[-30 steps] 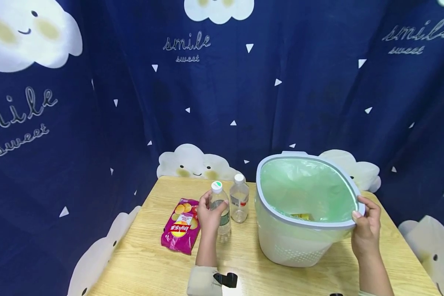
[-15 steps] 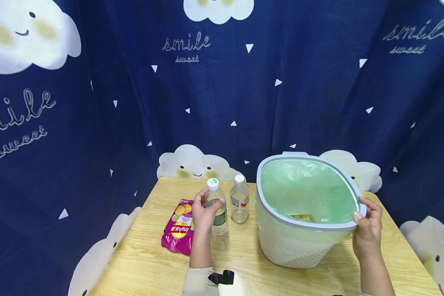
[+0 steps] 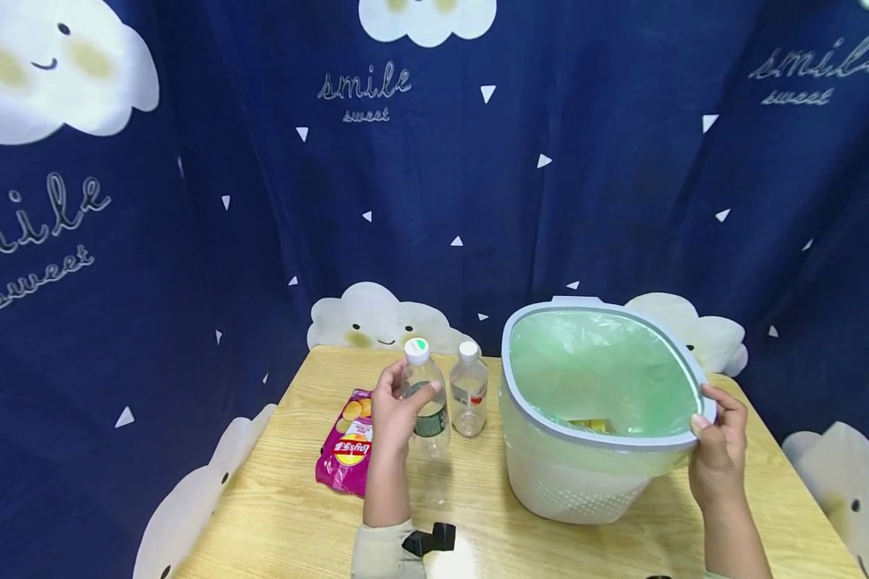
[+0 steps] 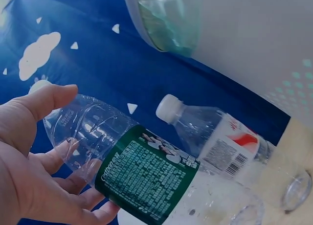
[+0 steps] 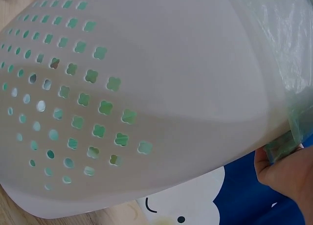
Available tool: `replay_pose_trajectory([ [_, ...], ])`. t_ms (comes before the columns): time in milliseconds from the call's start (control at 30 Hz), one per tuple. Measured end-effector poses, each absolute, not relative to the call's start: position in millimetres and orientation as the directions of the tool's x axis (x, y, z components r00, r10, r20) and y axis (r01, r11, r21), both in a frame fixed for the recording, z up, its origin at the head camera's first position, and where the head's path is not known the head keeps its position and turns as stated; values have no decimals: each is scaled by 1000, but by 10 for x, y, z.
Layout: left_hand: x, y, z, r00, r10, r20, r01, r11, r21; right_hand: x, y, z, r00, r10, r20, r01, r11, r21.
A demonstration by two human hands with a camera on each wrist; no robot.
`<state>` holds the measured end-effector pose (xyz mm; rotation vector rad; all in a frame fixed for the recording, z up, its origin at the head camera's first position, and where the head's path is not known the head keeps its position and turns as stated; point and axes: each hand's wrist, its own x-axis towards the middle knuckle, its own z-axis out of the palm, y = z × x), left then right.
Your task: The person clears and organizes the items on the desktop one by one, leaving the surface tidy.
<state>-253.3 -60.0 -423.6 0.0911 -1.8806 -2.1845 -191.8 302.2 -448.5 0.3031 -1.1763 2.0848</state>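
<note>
My left hand point(image 3: 393, 414) holds a clear plastic bottle point(image 3: 432, 424) with a white cap and a green label, thumb on one side and fingers round the other. In the left wrist view the green label point(image 4: 146, 173) faces the camera. Just right of it stands a second clear bottle point(image 3: 469, 394) with a white cap and a red and white label. My right hand point(image 3: 720, 458) grips the right rim of a pale trash bin point(image 3: 575, 486), which is lined with a green plastic bag point(image 3: 594, 362). Something yellow point(image 3: 590, 425) lies inside the bin.
A purple chip bag point(image 3: 343, 454) lies flat on the wooden table point(image 3: 282, 515), partly hidden behind my left hand and forearm. Behind the table hangs a dark blue curtain point(image 3: 420, 177) with clouds and triangles.
The green-labelled bottle has moved a little left, then up slightly, in my left hand. My right hand stays on the bin's rim. The second bottle and chip bag have not moved.
</note>
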Motion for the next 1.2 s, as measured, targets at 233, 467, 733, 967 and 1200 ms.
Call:
replay_pose_trajectory([
  [233,-2524,-634,-4117,-960,-236,153,191,-149,970,-1923,3013,-4467,-720,477,504,-680,-340,-650],
  [467,-2482,-652,-3992,-949,-249,191,232,-149,961,-1898,3024,-4473,-727,475,497,-665,-304,-682],
  [733,-2507,-662,-3826,-946,-240,218,261,-166,951,-1911,3018,-4473,-734,483,477,-652,-302,-696],
  [967,-2580,-668,-3596,-942,-208,262,292,-126,948,-1916,3024,-4460,-736,453,503,-666,-356,-656],
  [1200,-2592,-620,-3495,-949,-159,274,290,-85,953,-1918,3035,-4492,-745,440,502,-657,-347,-670],
])
